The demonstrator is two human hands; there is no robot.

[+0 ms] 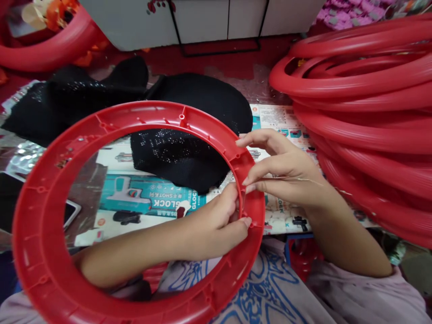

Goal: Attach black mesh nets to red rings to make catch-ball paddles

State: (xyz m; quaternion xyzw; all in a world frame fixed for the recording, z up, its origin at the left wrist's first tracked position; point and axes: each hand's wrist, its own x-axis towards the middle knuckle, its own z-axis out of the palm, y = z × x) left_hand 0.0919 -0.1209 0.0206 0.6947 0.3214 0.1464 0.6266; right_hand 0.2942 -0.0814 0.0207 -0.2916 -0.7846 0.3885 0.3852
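A large red plastic ring (43, 189) is tilted in front of me, its ribbed underside facing up. My left hand (219, 222) reaches through the ring's opening and pinches the ring's right rim with thumb and fingers. My right hand (286, 168) is at the same spot from outside, its fingers pressed together on a thin pale strand (303, 179) that runs across the hand to the rim. Where the strand ends at the rim is hidden by the fingers.
A tall stack of red rings (367, 112) fills the right side. Black mesh fabric (182, 155) lies on printed toy-gun packaging (148, 198) on the table. Another red ring (50, 49) is at the far left, white cabinets (202, 18) behind.
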